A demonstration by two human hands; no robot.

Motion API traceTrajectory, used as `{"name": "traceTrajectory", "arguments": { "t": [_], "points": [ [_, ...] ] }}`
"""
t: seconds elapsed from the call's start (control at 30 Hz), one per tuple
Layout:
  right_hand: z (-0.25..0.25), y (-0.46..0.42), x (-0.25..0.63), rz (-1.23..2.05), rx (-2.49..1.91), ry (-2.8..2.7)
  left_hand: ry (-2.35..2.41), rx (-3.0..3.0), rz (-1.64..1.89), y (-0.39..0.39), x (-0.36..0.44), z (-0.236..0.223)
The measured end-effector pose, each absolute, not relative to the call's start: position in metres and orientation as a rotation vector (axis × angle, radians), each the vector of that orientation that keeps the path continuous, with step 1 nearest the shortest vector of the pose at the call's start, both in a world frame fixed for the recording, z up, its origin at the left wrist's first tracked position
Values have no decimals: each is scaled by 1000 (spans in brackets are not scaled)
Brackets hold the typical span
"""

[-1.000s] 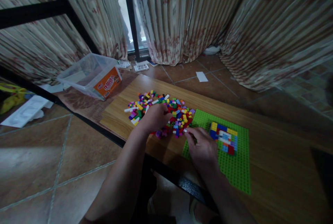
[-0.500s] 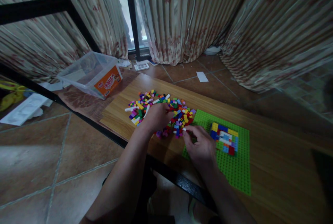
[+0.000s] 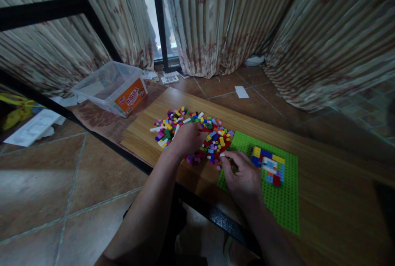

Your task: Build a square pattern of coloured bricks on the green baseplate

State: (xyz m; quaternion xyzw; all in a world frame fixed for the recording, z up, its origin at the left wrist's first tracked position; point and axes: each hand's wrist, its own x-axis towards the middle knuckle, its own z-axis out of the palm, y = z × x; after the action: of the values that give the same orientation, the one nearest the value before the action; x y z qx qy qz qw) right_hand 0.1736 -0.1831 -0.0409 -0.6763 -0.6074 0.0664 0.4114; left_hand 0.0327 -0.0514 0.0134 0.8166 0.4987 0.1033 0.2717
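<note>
My left hand (image 3: 189, 137) reaches into a pile of small toy bricks (image 3: 212, 125) of many colours on the wooden table. Its fingers point down among the bricks, and their tips are hidden, so I cannot see whether they grip one. At the pile's right edge, my right hand (image 3: 242, 170) pinches a small white brick (image 3: 222, 155) between thumb and forefinger. Just beyond that hand lies a green baseplate (image 3: 285, 208). A low, roughly square build (image 3: 269, 166) of yellow, blue, red, white and light blue bricks stands on it.
A clear plastic box (image 3: 112, 87) with an orange label stands past the table's left end. Black metal bars (image 3: 105, 136) run along the near edge. Long striped curtains (image 3: 210, 23) hang behind, and a white paper (image 3: 241, 92) lies on the tiled floor.
The view has shifted slightly. My right hand, with the white brick, has drawn a little away from the pile. A small pink brick now shows beside it. My left hand stays over the pile.
</note>
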Motion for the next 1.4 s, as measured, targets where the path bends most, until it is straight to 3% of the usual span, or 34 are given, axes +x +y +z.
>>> {"name": "traceTrajectory", "arguments": {
  "t": [0.53,0.83,1.03,1.4],
  "points": [
    [-51,-186,181,88,-1671,-1641,1629,1984,510,-28,-6,18],
    [-54,-188,182,50,-1673,-1667,1538,1977,354,-23,-38,14],
    [-55,-188,180,108,-1678,-1660,1298,2222,152,-35,-17,14],
    [-52,-188,181,117,-1653,-1671,1411,2367,25,-48,9,13]
  ]
}}
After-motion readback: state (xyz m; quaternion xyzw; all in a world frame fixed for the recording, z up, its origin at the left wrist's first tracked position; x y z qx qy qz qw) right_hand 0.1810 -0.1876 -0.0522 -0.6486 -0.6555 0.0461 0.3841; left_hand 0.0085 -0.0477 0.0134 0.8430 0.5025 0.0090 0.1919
